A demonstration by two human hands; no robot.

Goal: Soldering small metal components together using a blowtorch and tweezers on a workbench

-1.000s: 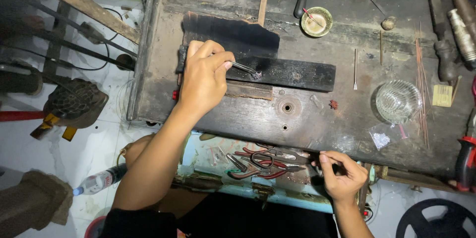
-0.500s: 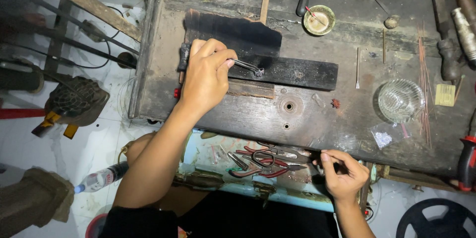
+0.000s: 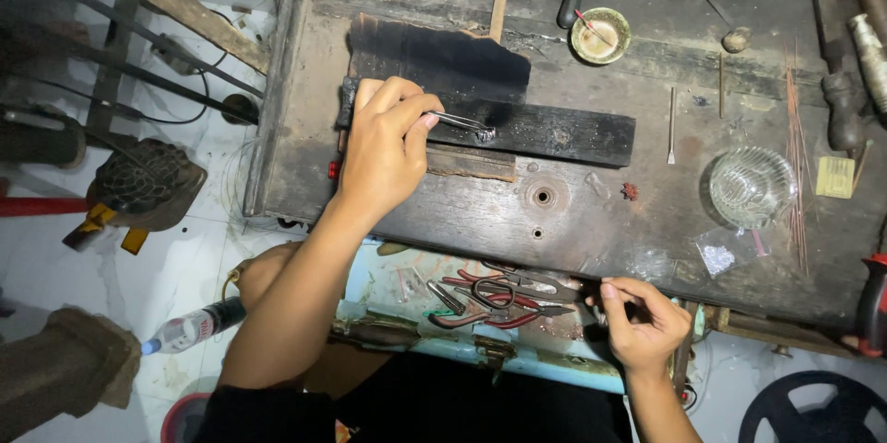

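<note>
Tweezers (image 3: 459,121) in left hand (image 3: 386,149), glass bowl (image 3: 750,186) and pliers (image 3: 494,300) nearby, perhaps.

The bench (image 3: 591,240) is dark, worn wood, matt and stained, with a rough scorched look. On it lies a charred block (image 3: 545,133), black and sooty, its surface dull and crumbly. The tweezers (image 3: 459,121) in the left hand (image 3: 383,152) are bright, smooth metal. At right, the bowl (image 3: 750,186) is clear ribbed glass, glinting. Far off, the dish (image 3: 600,35) looks like tarnished brass, dull inside. Near, the drawer (image 3: 416,281) has chipped pale-blue paint; its pliers (image 3: 499,300) are grey metal with glossy red plastic grips. The floor (image 3: 185,267) at left is glossy white tile.
</note>
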